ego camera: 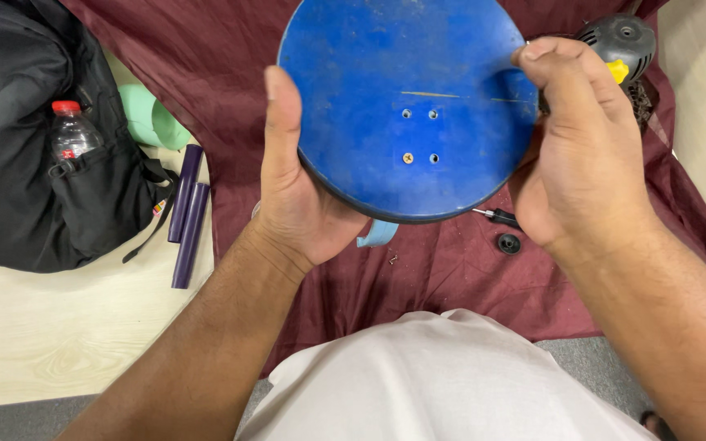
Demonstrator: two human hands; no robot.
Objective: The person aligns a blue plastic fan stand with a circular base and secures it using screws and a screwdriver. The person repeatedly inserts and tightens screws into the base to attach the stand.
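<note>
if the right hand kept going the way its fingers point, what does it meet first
The right hand points left, fingertips already on the blue disc. Past that lies the left hand, though depth is hard to judge.

A scuffed blue disc [406,98] fills the upper centre of the frame, over a dark maroon cloth [451,278]. At left lie a black backpack [18,163], a clear bottle [71,135] with a red cap, a pale green cup [153,118] and purple tubes [188,212] on light wood. A yellow knob [618,71] shows upper right.
</note>
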